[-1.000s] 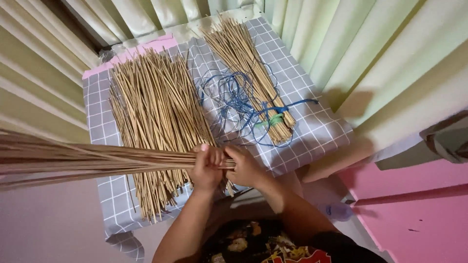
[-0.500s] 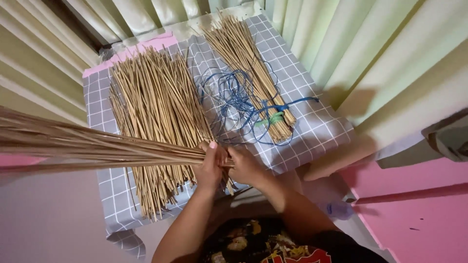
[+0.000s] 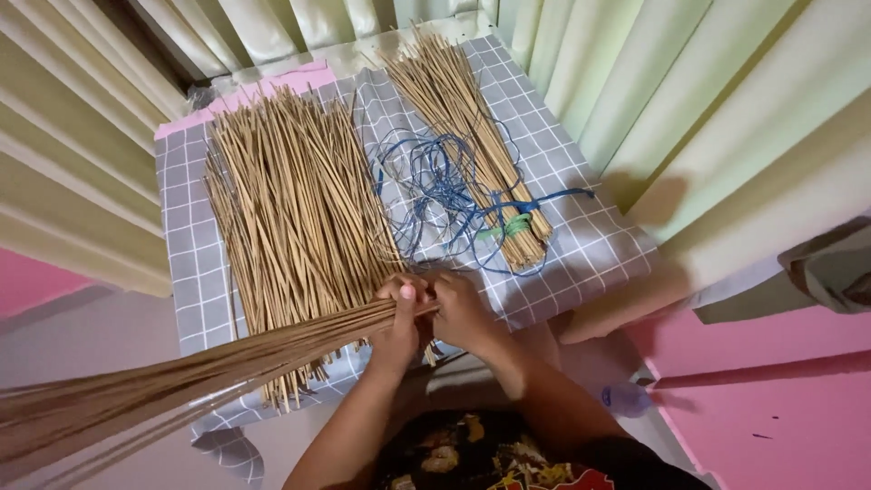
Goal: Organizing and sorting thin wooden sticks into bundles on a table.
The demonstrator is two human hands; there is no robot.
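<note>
a grey checked cloth (image 3: 599,249) covers the small table, with pale green curtains (image 3: 726,100) hanging on the far and right sides and a pink surface (image 3: 798,408) on the near right. on the cloth's left half lies a broad loose pile of thin tan sticks (image 3: 290,218), running near to far; on the far right lies a smaller tied bundle (image 3: 472,127), bound near its base with a green tie (image 3: 513,227), and a tangle of blue string (image 3: 435,181) sprawls between the two and over the bundle. the held bundle of sticks (image 3: 181,377) stretches from the near edge of the table out to the near left, fanning wider and blurring toward the frame's corner. the left hand (image 3: 399,327) is curled tightly around its gathered end, thumb on top, and the right hand (image 3: 463,313) is pressed against it just beside, its fingers closed about the same end, though exactly how they sit is hidden. the likely trouble is slippage: the sticks are smooth, thin and many, so a slackened grip could let some slide out and spill onto the loose pile below. the long free end is unsupported, so its weight may twist the bundle in the grip. the string lies well apart from both hands, so reaching for it would leave one hand holding everything.
</note>
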